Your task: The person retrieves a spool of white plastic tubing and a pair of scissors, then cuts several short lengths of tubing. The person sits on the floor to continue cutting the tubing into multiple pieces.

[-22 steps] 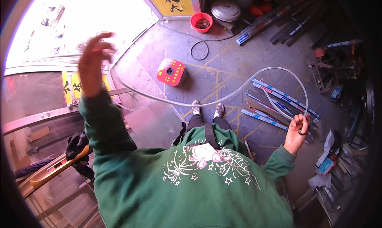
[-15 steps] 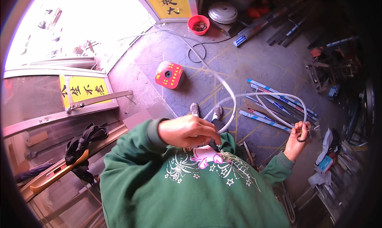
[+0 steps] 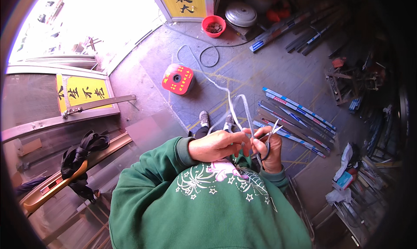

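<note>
My left hand (image 3: 219, 145) is closed in front of my chest, its fingertips on a long pale flexible strip (image 3: 222, 87). Just beside it, my right hand (image 3: 270, 153) grips a pair of scissors (image 3: 275, 130) with dark handle loops. The blades point up and away, slightly parted. Part of the strip runs by the right hand's fingers, and a narrow loop of it rises above both hands. Its far length trails across the floor past a red reel-like box (image 3: 177, 79) with a dark centre hole. Between the fingers, the exact grip on the strip is hidden.
Long packaged strips (image 3: 299, 118) lie on the floor to the right front. A red bucket (image 3: 213, 26) with small pieces and a round metal lid (image 3: 241, 14) are farther off. A wooden bench with black straps (image 3: 82, 151) stands left; clutter (image 3: 347, 179) lines the right.
My right hand has come left with the scissors, from far out to beside my left hand. The wide loop of strip has narrowed, and its far length has been drawn nearer across the floor.
</note>
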`<state>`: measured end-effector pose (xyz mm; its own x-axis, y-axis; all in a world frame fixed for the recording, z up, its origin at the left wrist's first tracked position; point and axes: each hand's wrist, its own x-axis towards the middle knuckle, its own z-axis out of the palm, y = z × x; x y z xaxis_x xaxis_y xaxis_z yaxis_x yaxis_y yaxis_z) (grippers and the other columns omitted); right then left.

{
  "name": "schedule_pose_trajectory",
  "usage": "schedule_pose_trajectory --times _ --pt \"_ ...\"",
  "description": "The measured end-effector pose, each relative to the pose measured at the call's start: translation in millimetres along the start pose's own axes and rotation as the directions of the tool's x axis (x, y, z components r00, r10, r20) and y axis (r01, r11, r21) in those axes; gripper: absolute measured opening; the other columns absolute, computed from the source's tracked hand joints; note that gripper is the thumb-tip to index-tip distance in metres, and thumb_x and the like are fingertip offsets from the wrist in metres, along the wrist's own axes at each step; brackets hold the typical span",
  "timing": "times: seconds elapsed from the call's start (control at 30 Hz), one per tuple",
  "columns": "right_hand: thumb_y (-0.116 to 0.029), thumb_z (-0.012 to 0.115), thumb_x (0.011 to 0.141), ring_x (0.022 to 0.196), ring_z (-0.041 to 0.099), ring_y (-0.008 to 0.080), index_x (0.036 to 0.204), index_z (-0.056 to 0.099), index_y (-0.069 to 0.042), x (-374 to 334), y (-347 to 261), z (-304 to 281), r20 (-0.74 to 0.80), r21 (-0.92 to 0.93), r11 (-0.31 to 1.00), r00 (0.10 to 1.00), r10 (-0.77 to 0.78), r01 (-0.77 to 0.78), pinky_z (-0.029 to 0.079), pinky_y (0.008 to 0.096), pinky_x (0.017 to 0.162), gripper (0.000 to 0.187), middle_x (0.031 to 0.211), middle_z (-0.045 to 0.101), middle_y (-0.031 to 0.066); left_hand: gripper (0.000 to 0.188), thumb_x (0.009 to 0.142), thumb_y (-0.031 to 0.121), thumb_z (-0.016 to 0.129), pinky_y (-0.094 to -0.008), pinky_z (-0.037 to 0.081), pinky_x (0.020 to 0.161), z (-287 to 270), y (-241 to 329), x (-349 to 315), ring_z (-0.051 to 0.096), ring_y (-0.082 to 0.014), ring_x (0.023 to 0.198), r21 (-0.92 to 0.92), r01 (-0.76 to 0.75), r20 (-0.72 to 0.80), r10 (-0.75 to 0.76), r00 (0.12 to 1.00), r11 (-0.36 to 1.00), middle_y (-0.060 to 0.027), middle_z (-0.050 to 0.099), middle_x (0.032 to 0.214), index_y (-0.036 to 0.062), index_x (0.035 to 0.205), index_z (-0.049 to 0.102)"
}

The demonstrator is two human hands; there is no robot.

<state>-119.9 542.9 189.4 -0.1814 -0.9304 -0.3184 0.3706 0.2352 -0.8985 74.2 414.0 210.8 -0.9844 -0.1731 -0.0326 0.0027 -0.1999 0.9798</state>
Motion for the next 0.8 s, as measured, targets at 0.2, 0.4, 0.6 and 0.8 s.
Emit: schedule_pose_trajectory --times 0.2,0.4,0.6,0.8 --pt "0.002 0.062 0.088 0.069 0.064 0.0114 0.103 0.057 -0.003 0.9 -0.2 10.3 0.113 0.067 0.997 0.993 0.042 -0.05 0.052 0.0238 0.062 0.016 0.098 0.071 0.0131 0.021 0.099 0.003 0.054 -0.033 0.054 0.072 3.6 -3.8 -1.4 0.069 -0.0223 0.081 -0.008 -0.117 -0.075 0.116 0.99 0.993 -0.0145 0.07 0.099 -0.0008 0.116 0.042" --pt "0.004 0.059 0.087 0.069 0.063 0.0156 0.099 0.053 -0.003 -9.0 -20.4 10.7 0.045 -0.091 0.992 0.995 -0.086 0.09 0.054 0.0282 0.062 0.016 0.085 0.066 0.0145 0.025 0.084 -0.008 0.054 -0.0344 0.055 0.074 -35.4 -50.9 3.2 0.071 -0.0239 0.086 0.2 -0.114 -0.452 0.195 0.87 0.973 -0.0097 0.071 0.091 0.0026 0.107 0.057" --pt "0.003 0.059 0.083 0.056 0.053 0.0146 0.096 0.045 -0.008 -36.9 -76.0 -20.5 -0.041 0.081 0.94 0.943 -0.329 0.331 0.05 0.0264 0.047 0.022 0.074 0.056 0.0124 0.057 0.075 0.002 0.054 -0.0452 0.047 0.098 -70.0 -202.1 36.7 0.054 -0.0377 0.123 0.782 0.333 -0.266 -0.202 0.943 0.527 -0.0109 0.06 0.13 0.0117 0.132 0.055" --pt "-0.001 0.057 0.09 0.077 0.045 0.0105 0.111 0.046 -0.005 -80.2 -151.6 -96.3 -0.287 0.084 0.673 0.665 -0.69 0.735 0.044 0.0202 0.063 0.024 0.093 0.048 0.0062 0.038 0.08 0.042 0.068 -0.0445 0.055 0.081 -71.9 -334.5 -54.6 0.069 -0.0339 0.09 0.523 0.599 -0.238 -0.571 0.785 0.606 -0.0128 0.073 0.094 0.0127 0.104 0.074"
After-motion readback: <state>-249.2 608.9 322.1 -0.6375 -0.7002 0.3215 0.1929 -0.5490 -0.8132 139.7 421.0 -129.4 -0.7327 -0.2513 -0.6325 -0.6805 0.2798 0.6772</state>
